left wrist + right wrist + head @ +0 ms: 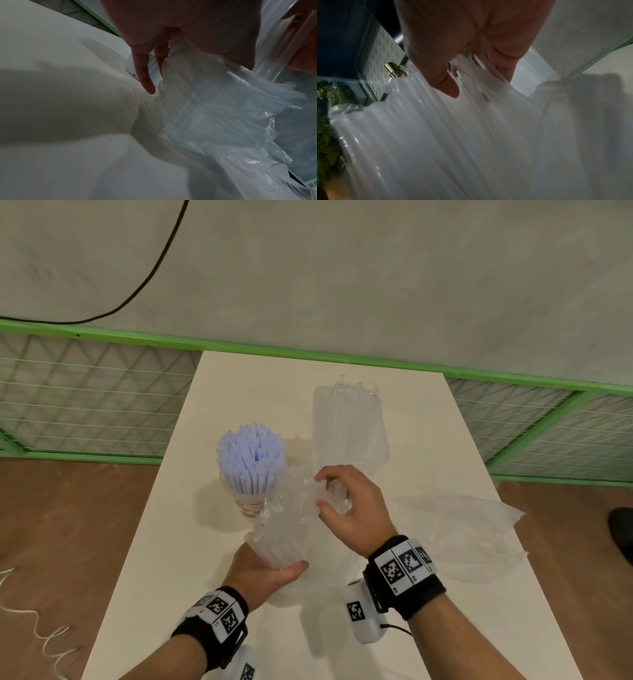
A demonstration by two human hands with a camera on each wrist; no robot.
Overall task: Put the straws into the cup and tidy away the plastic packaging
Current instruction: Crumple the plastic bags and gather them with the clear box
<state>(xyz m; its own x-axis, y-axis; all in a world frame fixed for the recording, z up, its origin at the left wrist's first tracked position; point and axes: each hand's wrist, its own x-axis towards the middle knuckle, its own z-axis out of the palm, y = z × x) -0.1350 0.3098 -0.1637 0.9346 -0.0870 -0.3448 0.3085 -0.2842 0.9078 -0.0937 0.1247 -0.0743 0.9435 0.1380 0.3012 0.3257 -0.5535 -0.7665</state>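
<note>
The right hand (352, 508) sits in the middle of the head view. Its fingers (325, 479) and thumb are curled and pinch the top end of a clear pack (287, 525) of straws. The left hand (263, 571), just below it, wraps round the bottom end of the same pack, thumb on the near side. So both hands are clamped on one pack, and it is held up off the table (164, 542), tilted.

To the left of the hands stands the cup (250, 503), packed full of pale blue straws (251, 453) that stick up in a bunch. At the upper right of the table lies a second pack (349, 426), flat, with a torn far end. At the right edge lies a loose wrapper (462, 518), spread out, partly past the table edge.

The pack looks very light. The plastic is thin, soft, crinkly and likely slippery. The straws inside are stiffer but would bend if squeezed hard. I think it is best to hold the middle of the bundle gently and pull the plastic at its open end.

It is hard to see if the held pack is open yet. The clear plastic almost melts into the pale table. Both wrist views are dark and blurry. The cup looks too full for more, but I cannot be sure.
</note>
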